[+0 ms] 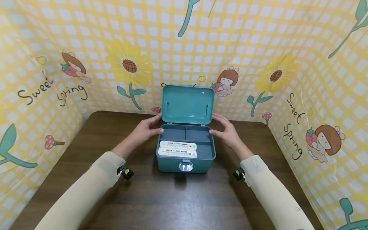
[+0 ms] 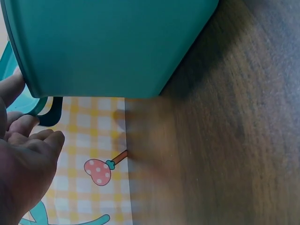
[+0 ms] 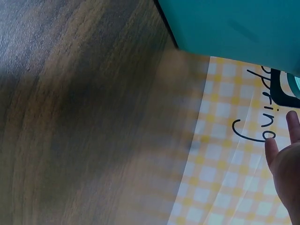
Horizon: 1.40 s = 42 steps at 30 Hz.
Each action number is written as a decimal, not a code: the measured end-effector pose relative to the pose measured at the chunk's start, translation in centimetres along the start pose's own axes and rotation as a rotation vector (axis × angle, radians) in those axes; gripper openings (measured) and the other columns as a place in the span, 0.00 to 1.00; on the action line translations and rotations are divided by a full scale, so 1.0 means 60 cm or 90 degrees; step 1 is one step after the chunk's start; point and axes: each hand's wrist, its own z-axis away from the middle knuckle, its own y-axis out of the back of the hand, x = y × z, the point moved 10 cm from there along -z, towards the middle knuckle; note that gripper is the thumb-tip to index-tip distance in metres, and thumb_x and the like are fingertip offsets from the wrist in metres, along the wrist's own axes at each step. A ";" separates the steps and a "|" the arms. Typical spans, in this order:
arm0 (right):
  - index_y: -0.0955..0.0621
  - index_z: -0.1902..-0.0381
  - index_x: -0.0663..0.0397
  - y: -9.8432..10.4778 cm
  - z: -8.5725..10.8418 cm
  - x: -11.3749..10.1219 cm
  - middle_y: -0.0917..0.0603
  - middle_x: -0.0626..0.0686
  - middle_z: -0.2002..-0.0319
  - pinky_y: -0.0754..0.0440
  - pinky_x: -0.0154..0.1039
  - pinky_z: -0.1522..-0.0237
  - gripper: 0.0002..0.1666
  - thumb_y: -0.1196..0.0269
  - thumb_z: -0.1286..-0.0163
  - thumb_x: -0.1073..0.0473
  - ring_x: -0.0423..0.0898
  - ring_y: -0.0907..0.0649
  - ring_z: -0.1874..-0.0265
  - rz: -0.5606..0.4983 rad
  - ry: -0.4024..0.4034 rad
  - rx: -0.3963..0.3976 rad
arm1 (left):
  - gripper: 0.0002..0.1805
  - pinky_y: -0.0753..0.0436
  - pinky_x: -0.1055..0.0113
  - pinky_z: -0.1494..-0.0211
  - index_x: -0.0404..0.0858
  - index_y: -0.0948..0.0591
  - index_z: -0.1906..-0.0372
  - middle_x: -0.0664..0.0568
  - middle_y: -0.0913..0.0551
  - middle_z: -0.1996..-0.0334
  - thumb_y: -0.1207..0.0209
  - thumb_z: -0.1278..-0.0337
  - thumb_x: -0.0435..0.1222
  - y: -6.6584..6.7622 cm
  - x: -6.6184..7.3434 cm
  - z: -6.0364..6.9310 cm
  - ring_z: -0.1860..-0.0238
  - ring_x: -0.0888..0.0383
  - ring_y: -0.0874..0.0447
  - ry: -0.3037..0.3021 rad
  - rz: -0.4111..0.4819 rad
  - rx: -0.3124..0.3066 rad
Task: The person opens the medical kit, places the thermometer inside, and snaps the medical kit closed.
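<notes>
A teal storage box (image 1: 184,164) stands on the table with its hinged lid (image 1: 188,103) raised. Inside is a grey divided tray (image 1: 196,132). Two white thermometer-like strips in clear packaging (image 1: 177,148) lie side by side in its front compartment, toward the left. At the box's left rear corner, my left hand (image 1: 143,129) rests its thumb on the rim, fingers reaching to the lid's side. My right hand (image 1: 228,131) mirrors it at the right rear corner, thumb at the rim and fingers extended beside the lid. The left wrist view shows fingers (image 2: 26,124) near the lid.
A clear latch (image 1: 186,166) sits on the front of the box. The dark wooden table (image 1: 201,201) extends around it. Behind and on both sides hangs a yellow checked cloth (image 1: 178,57) with printed flowers and figures.
</notes>
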 end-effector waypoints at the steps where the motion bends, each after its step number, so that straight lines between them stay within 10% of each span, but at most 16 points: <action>1: 0.26 0.28 0.57 0.001 0.003 -0.008 0.32 0.57 0.24 0.44 0.68 0.25 0.39 0.26 0.37 0.64 0.59 0.37 0.23 0.000 0.000 0.002 | 0.42 0.34 0.46 0.23 0.56 0.40 0.19 0.54 0.40 0.20 0.33 0.33 0.42 0.000 0.000 0.000 0.21 0.45 0.40 0.000 -0.002 0.004; 10: 0.25 0.31 0.65 0.008 0.024 -0.071 0.29 0.63 0.28 0.42 0.67 0.25 0.37 0.27 0.37 0.68 0.60 0.34 0.26 0.014 0.012 0.004 | 0.41 0.33 0.45 0.23 0.56 0.35 0.21 0.54 0.36 0.22 0.31 0.36 0.43 0.005 0.002 0.004 0.22 0.48 0.37 -0.006 -0.018 0.050; 22: 0.25 0.32 0.65 0.009 0.026 -0.061 0.27 0.61 0.29 0.40 0.64 0.24 0.37 0.26 0.38 0.68 0.60 0.33 0.26 0.065 0.022 0.015 | 0.40 0.30 0.48 0.25 0.54 0.32 0.23 0.54 0.31 0.25 0.29 0.39 0.45 0.015 -0.001 0.015 0.24 0.52 0.34 0.001 -0.025 0.089; 42: 0.25 0.30 0.55 0.019 0.036 -0.046 0.26 0.55 0.28 0.38 0.62 0.24 0.35 0.36 0.26 0.42 0.54 0.32 0.25 0.108 -0.013 -0.035 | 0.34 0.31 0.43 0.25 0.50 0.33 0.22 0.53 0.30 0.25 0.39 0.28 0.49 0.013 0.022 0.040 0.23 0.49 0.35 -0.003 -0.062 0.032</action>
